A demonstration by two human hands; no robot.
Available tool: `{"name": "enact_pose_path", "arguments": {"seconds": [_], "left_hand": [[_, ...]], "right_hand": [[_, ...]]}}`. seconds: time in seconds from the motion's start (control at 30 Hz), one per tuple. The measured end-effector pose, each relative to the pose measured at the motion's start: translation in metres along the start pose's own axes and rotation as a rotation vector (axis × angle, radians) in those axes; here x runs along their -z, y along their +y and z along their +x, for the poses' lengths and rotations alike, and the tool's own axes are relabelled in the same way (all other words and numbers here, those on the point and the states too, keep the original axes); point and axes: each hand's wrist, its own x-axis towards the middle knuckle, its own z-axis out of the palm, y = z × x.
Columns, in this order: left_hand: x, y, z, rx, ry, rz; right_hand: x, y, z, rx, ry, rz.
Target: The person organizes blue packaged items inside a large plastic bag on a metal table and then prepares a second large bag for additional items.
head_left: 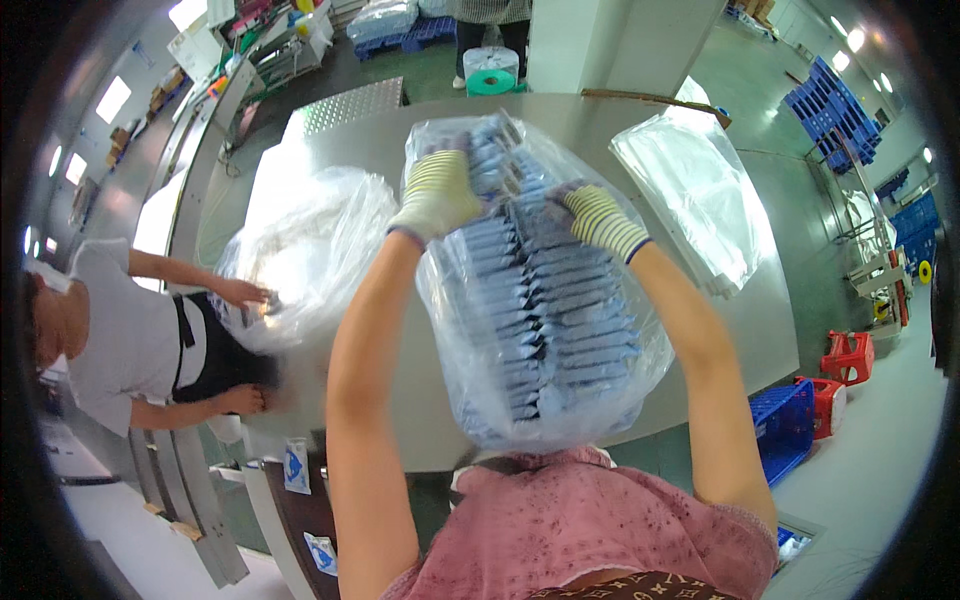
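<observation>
In front of me on the metal table lies a large clear plastic bag (645, 335), packed with two long rows of light-blue sachets (590, 310). Both my hands wear striped yellow-and-white gloves with dark fingertips. My left hand (438, 190) is at the bag's far left, its fingers bent over the plastic beside the sachets. On the far right side, my right hand (600, 220) has its fingers curled in against the bag and the upper sachets. The fingertips of both hands are partly hidden by plastic and slightly blurred.
At left, a co-worker's hand (243, 292) touches another clear bag (320, 240). Flat clear bags (695, 190) are stacked on the table (725, 330) at right. A green-cored film roll (491, 75) stands beyond the far edge. A blue crate (783, 430) and red stools (848, 357) stand right.
</observation>
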Motion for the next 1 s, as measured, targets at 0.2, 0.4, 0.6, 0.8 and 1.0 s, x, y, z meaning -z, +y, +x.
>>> {"name": "enact_pose_path", "arguments": {"seconds": [0.2,0.4,0.6,0.8,1.0], "left_hand": [[-0.079,0.022,0.087,-0.041,-0.419,0.372],[-0.132,0.016,0.094,-0.169,-0.278,0.071],[-0.171,-0.055,0.07,0.461,0.24,-1.571],[-0.182,-0.024,0.075,0.396,0.23,-1.309],[-0.192,-0.022,0.075,0.302,0.281,-1.286]], "right_hand": [[0.02,0.007,0.01,-0.224,0.209,0.476],[-0.096,0.122,0.088,-0.132,0.325,0.967],[-0.099,0.094,0.122,-0.123,0.122,1.167],[-0.042,0.081,0.101,-0.443,0.15,0.717],[-0.02,0.087,0.114,-0.597,-0.15,0.016]]}}
